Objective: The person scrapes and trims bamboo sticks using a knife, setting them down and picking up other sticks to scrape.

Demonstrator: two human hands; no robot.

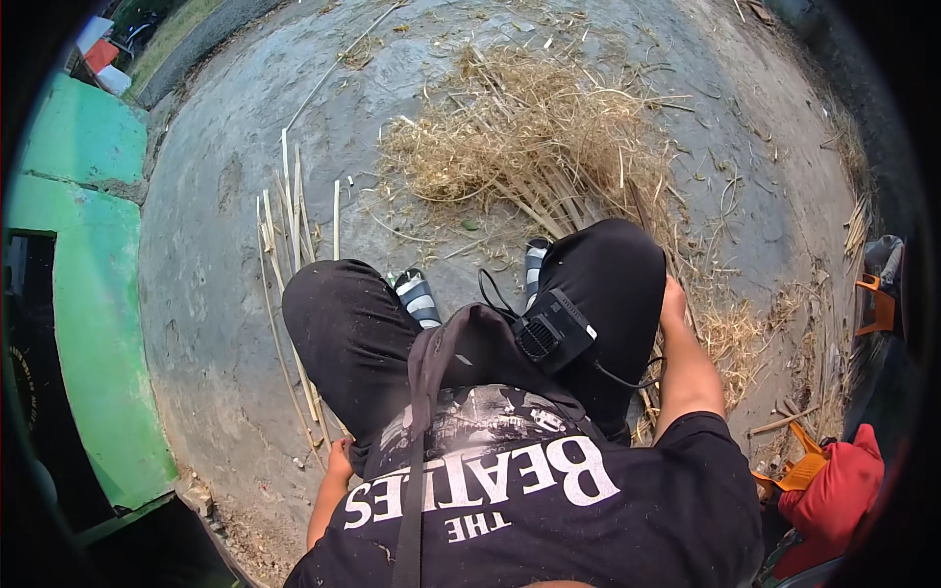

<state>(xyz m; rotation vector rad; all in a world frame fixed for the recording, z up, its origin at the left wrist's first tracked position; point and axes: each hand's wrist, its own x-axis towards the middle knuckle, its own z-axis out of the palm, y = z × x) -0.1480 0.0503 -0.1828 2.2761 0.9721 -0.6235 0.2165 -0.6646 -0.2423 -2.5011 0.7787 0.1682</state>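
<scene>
My left hand [340, 459] is low beside my left thigh, its fingers curled in and partly hidden by the dark trousers. Long pale split-wood or bamboo strips [295, 220] lie on the ground along that leg, their near ends close to this hand. Whether it grips one of them I cannot make out. My right hand [672, 302] hangs against the outer side of my right knee, with its fingers mostly hidden. Beyond that knee is a big heap of curly straw-coloured shavings [529, 127], with more pale strips [561, 201] sticking out of it.
A black box with a vent and cable [554, 331] rests on my right thigh. Grey concrete [235, 118] spreads ahead, bordered by a green wall [98, 294] on the left. At the right are orange-handled items [799, 465], a red cloth [843, 485] and scattered shavings [730, 338].
</scene>
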